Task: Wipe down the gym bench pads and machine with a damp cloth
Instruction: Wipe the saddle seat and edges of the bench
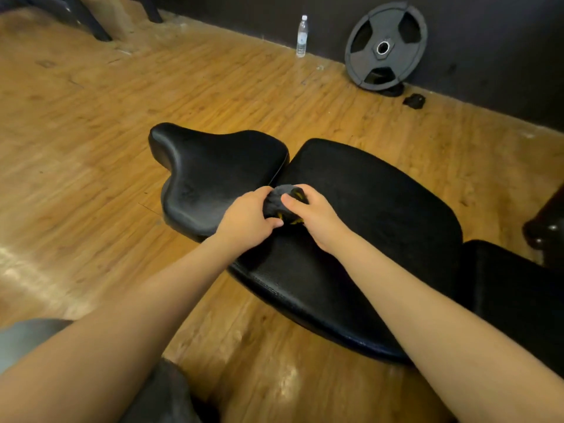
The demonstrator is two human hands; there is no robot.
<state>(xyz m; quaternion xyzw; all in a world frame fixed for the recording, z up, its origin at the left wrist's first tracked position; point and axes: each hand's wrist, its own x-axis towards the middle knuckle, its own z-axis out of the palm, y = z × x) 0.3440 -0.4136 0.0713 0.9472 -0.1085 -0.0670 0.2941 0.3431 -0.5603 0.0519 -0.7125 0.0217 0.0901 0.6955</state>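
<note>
a dark grey cloth (282,200) with yellow edging, bunched into a ball, sits at the centre of view, over the seam where two black bench pads meet. the left hand (244,219) grips it from nine o'clock, fingers curled round the bundle; the right hand (317,216) grips it from three o'clock, thumb pressed on top. the contoured seat pad (210,169) lies toward ten o'clock, the wider back pad (366,221) toward four o'clock. likely the cloth is being wrung or refolded; to wipe well, flatten it, then sweep along each pad and into the seam. farther out, at twelve o'clock, a water bottle (302,36) stands on the wooden floor (91,117); at one o'clock a weight plate (385,47) leans on the wall.
</note>
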